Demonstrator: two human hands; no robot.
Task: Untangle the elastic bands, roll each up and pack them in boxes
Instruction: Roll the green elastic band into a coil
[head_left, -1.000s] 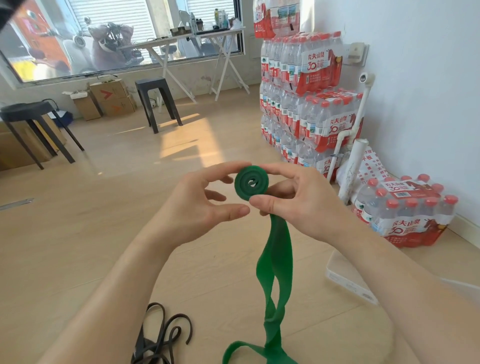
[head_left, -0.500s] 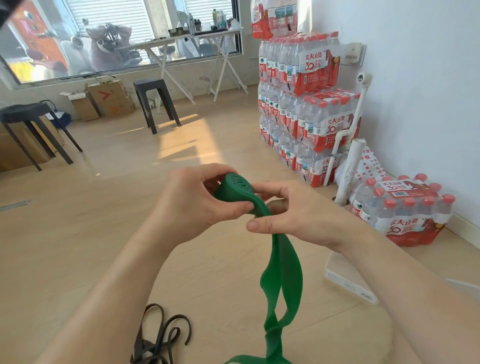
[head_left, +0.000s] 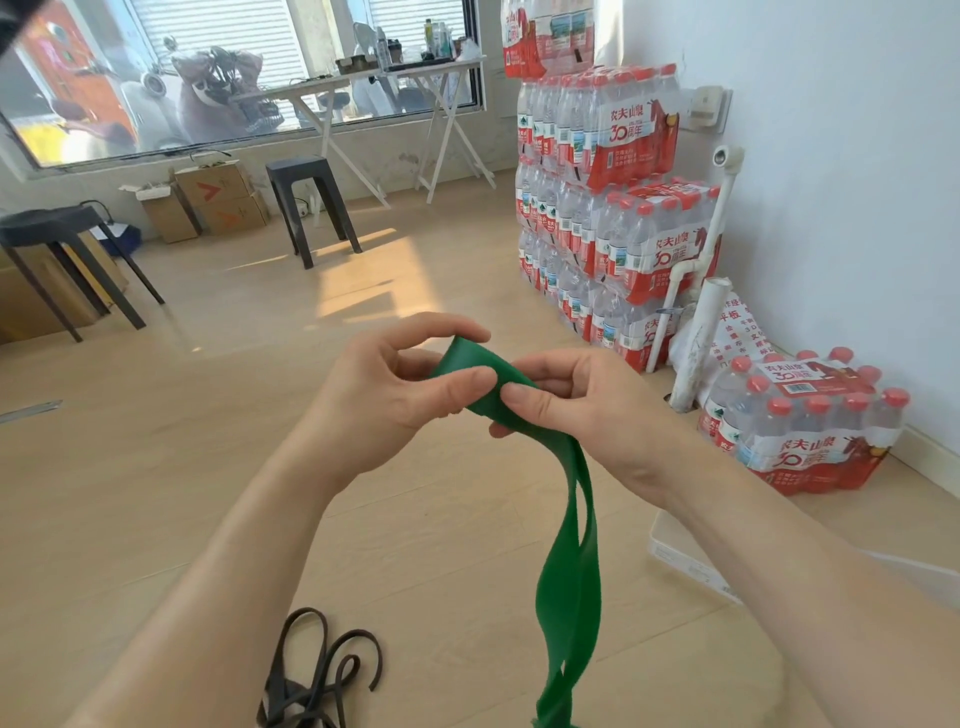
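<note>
The green elastic band (head_left: 569, 587) hangs in a twisted double strip past the bottom edge of view, with a tangle of black bands (head_left: 317, 675) on the floor to its left. Its upper end is held up in the air, pinched between thumb and fingers of the left hand (head_left: 384, 395) and, just beside it, of the right hand (head_left: 587, 410). Beyond lie a white box (head_left: 680, 556), water bottle packs (head_left: 800, 421) and a dark stool (head_left: 306, 202).

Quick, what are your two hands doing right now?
The left hand pinches the green band.
The right hand pinches it too, beside the left.
</note>
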